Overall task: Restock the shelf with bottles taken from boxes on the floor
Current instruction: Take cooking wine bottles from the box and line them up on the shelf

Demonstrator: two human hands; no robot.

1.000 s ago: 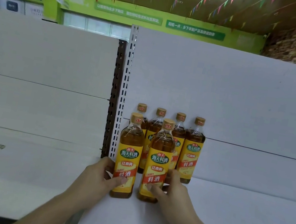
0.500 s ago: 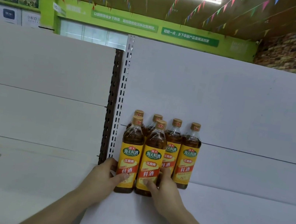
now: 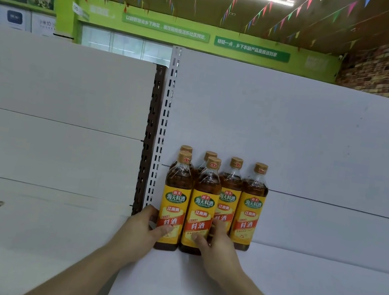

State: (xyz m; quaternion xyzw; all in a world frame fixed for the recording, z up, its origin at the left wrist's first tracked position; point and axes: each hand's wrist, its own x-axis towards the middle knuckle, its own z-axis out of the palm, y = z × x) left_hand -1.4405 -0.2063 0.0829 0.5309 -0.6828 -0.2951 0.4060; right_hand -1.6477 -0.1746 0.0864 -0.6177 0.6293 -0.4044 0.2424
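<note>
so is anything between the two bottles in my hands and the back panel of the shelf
Yes: two back-row bottles stand directly behind them, mostly hidden, caps showing. The left hand grips the left front bottle and the right hand the right front bottle, so nothing separates hands from bottles.

We are looking at a white shelf (image 3: 305, 292) where six bottles (image 3: 201, 207) are standing upright at its left end (four behind, two in front), the rear row sitting close to the back panel (image 3: 292, 137).
</note>
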